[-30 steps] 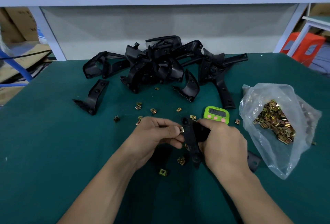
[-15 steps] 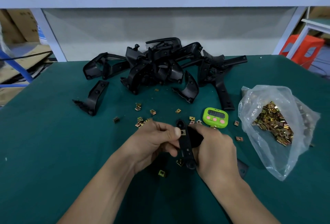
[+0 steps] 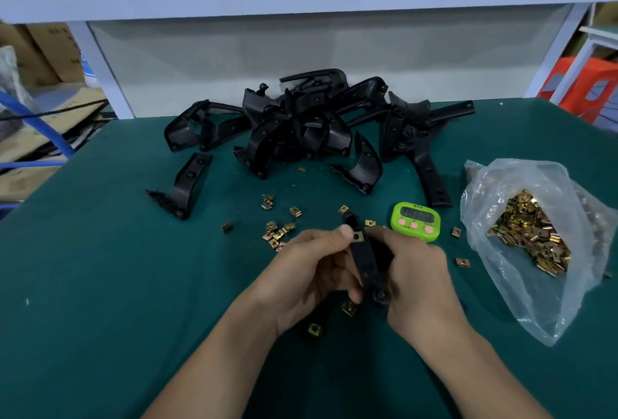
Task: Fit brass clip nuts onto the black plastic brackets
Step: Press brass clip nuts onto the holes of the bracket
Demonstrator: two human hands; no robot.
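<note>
On the green counter [image 3: 133, 285], loose clip nuts [image 3: 277, 233] lie scattered just left of the hands, with a few more beneath them. The left hand [image 3: 311, 271] has its grip closed on a brass clip nut [image 3: 357, 236], the thumb pressing it onto the upper edge of the black bracket [image 3: 366, 261], which is held just above the counter. The right hand [image 3: 418, 271] wraps its grip round the bracket's right side. The nut looks only partly seated. An off-line push could cock it or send it skidding off among the strays, and a slack right grip would let the bracket twist. Further right, the green timer [image 3: 414, 221] and the open bag of nuts [image 3: 535, 234] sit near enough to be knocked.
</note>
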